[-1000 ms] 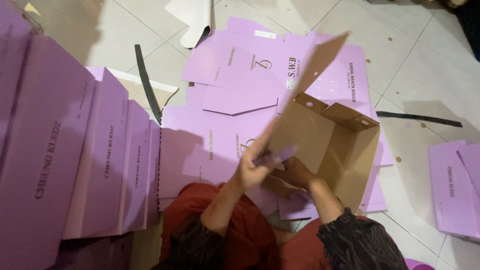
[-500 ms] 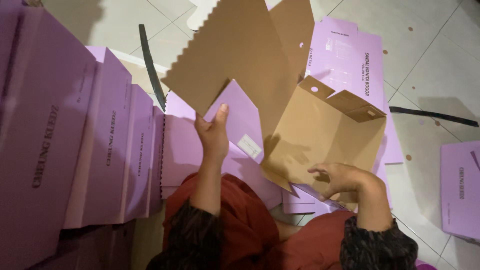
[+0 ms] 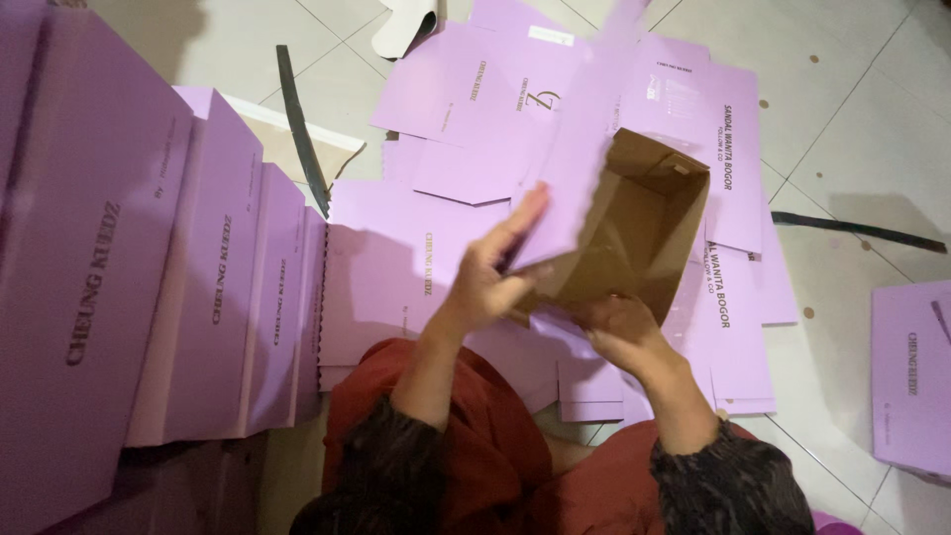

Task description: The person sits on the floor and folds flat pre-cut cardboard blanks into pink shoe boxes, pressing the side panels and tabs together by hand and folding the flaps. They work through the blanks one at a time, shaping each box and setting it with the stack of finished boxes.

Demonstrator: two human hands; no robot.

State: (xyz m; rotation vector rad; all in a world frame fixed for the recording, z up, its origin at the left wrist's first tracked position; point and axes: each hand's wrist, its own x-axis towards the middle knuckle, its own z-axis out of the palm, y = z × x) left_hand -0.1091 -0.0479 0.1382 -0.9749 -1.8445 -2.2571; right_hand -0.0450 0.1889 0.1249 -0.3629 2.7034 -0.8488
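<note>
Flap (image 3: pixel 584 149) now lowered, blurred; hands (image 3: pixel 555 307) beneath

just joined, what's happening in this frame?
A person sitting on a tiled floor is handling a lilac cardboard box, brown inside and open at the top. The left hand presses against a raised lilac flap; the right hand has its grip on the box's near bottom edge. Flat lilac box blanks lie spread on the floor beyond, and a row of closed lilac boxes stands at the left.
</note>
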